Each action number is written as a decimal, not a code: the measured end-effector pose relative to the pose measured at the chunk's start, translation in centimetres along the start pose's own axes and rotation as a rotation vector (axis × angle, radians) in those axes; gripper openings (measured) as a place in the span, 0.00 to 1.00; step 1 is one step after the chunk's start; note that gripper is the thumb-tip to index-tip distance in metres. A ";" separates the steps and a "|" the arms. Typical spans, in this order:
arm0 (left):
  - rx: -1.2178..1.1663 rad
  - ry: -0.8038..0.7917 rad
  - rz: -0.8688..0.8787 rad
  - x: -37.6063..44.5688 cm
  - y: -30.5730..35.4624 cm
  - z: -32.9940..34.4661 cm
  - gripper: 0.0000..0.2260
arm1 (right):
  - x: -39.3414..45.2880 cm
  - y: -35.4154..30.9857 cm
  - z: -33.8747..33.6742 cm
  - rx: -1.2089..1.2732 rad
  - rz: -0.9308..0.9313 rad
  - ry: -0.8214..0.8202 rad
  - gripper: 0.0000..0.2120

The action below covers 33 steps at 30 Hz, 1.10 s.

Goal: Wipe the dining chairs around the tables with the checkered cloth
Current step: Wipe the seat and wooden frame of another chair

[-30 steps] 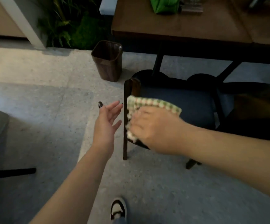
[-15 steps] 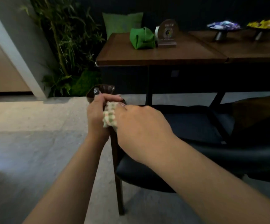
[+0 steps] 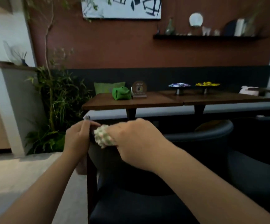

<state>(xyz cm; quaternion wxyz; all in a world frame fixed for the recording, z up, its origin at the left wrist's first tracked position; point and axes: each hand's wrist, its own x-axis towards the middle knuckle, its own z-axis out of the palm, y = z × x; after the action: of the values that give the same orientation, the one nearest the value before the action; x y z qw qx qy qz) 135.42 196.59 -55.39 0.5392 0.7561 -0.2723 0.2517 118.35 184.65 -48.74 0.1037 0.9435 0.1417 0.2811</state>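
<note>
carefully now: best to keep the left hand (image 3: 77, 138) clamped over the corner of the chair (image 3: 131, 206) back, fingers curled on the top edge, so nothing shifts under the wiping. better to drag the cloth (image 3: 102, 137) along the curved top rail toward the right in one firm stroke, then down the back, refolding once soiled. worth unbunching it a little for wider contact.

bunched tight in the right hand (image 3: 134, 143), fingers curled round it, only a crumpled wad poking out at the thumb side: green-and-cream checks, soft and thin by the look. pressed on the chair's top edge, just beside the left hand, in front of the table (image 3: 147, 101).
</note>
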 end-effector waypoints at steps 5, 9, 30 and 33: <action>0.170 -0.330 0.309 -1.0 5.9 0.0 0.28 | -5.1 2.4 -0.9 0.030 0.013 0.115 0.16; 0.379 -0.643 0.421 -1.5 11.1 1.7 0.29 | -9.0 5.5 -0.7 0.097 0.000 0.264 0.16; 0.310 -1.376 0.198 -2.3 22.2 14.0 0.17 | -19.1 19.2 4.3 0.956 1.466 1.582 0.12; 0.355 -1.408 0.246 -2.5 22.8 13.6 0.16 | -18.5 18.9 3.5 0.883 1.258 1.593 0.10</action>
<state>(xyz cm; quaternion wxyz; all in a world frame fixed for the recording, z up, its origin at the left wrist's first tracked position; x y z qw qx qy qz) 119.17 177.82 -45.60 0.0739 0.7787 -0.5919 -0.1945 109.45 160.47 -55.63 -0.5243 0.3501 -0.2491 0.7351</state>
